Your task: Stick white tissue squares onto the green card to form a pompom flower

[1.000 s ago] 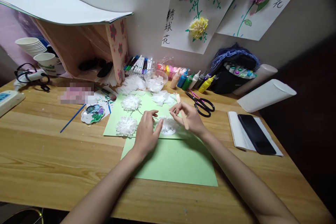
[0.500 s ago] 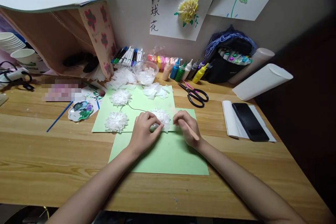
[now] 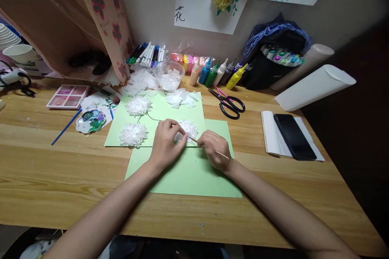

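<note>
My left hand [image 3: 165,143] rests on the green paper sheet [image 3: 194,107] with its fingertips pinched on a white tissue-paper flower [image 3: 187,128]. My right hand [image 3: 214,150] is closed around a thin wooden stick [image 3: 223,155]; the stick's tip touches the near edge of that flower. Two more white tissue flowers [image 3: 133,134] lie on the sheet's left side, joined by a drawn black stem. A second green sheet [image 3: 188,176] lies under my wrists.
Loose white tissue squares [image 3: 181,99] and a clear bowl [image 3: 169,73] sit behind the sheet. Black scissors [image 3: 229,105], paint bottles [image 3: 212,73], markers [image 3: 146,54], a paint palette [image 3: 90,120], a blue brush [image 3: 65,127], a phone [image 3: 294,136] on a notebook, and rolled paper [image 3: 314,87] surround the work area.
The camera tilted down and nearer. My right hand swung the stick down so its tip now meets the flower. My left hand shifted its pinch onto the flower's near edge.
</note>
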`<action>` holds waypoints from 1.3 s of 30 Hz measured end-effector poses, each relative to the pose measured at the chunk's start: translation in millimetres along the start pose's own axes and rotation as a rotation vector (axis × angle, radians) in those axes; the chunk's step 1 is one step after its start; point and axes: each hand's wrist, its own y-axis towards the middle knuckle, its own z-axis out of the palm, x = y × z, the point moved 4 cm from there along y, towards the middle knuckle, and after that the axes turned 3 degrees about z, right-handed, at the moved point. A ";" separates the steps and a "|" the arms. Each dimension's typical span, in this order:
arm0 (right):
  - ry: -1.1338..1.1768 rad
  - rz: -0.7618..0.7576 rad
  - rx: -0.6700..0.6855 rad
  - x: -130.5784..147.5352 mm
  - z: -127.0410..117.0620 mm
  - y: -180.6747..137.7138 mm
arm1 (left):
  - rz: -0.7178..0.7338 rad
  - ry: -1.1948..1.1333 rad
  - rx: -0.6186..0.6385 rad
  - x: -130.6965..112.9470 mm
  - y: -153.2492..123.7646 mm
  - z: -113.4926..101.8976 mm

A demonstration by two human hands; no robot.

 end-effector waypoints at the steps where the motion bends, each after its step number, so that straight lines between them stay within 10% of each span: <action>1: -0.010 0.009 0.006 -0.5 0.6 0.0 | -0.004 -0.003 -0.006 0.4 0.1 0.0; 13: -0.028 0.101 0.005 -6.6 4.4 3.2 | -0.296 -0.204 -0.086 22.8 0.1 0.5; 24: 0.045 0.558 -0.077 -10.3 9.2 38.9 | -0.290 -0.189 -0.090 21.9 -0.8 0.8; 39: 0.093 0.347 -0.150 -4.6 -0.3 27.7 | -0.301 -0.196 -0.091 21.3 -0.4 1.1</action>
